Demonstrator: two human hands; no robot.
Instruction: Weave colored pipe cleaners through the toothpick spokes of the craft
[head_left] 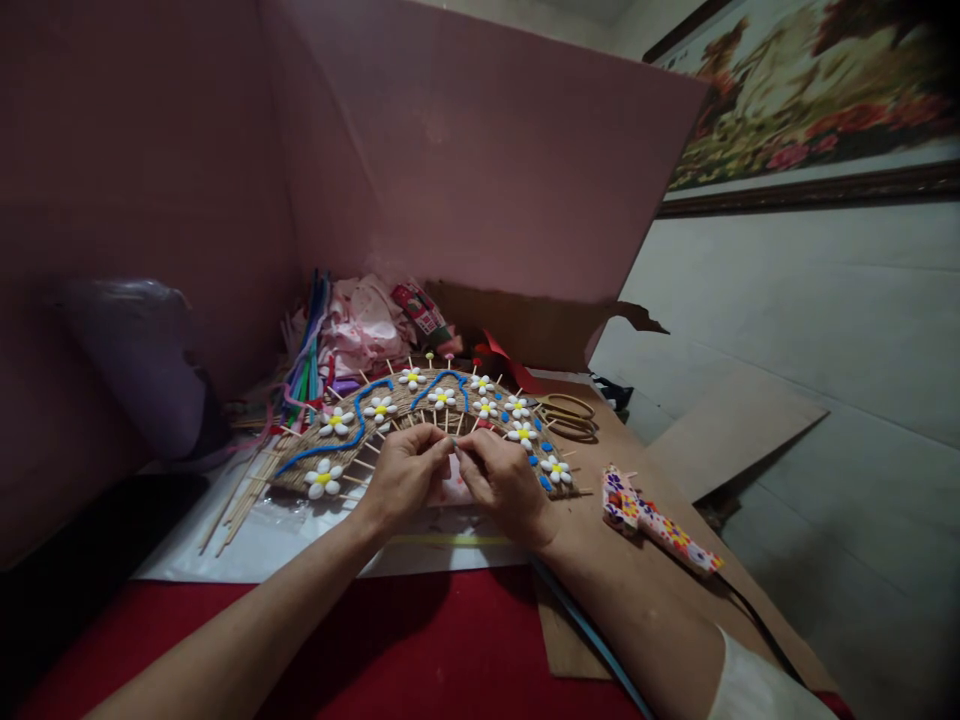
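Observation:
My left hand [409,472] and my right hand [504,482] meet fingertip to fingertip in front of a twine-wrapped arch [405,408]. Both are closed in a pinch on a small greenish piece [454,442], mostly hidden by the fingers; its kind is unclear. White flowers [323,478] with yellow centres, wavy blue cord [358,425] and blue dots [545,482] decorate the arch. Short wooden sticks poke out along its inner and outer edges. Some far stick ends carry small coloured tips. Part of the arch's inner side is covered by my hands.
A flower-patterned glue gun [660,525] with a cord lies on cardboard at right. Gold-handled scissors [570,418] rest behind it. Loose wooden sticks [244,500] lie at left, near coloured pipe cleaners [311,345] and pink crumpled material [365,320]. Tall pink panels [480,150] stand behind.

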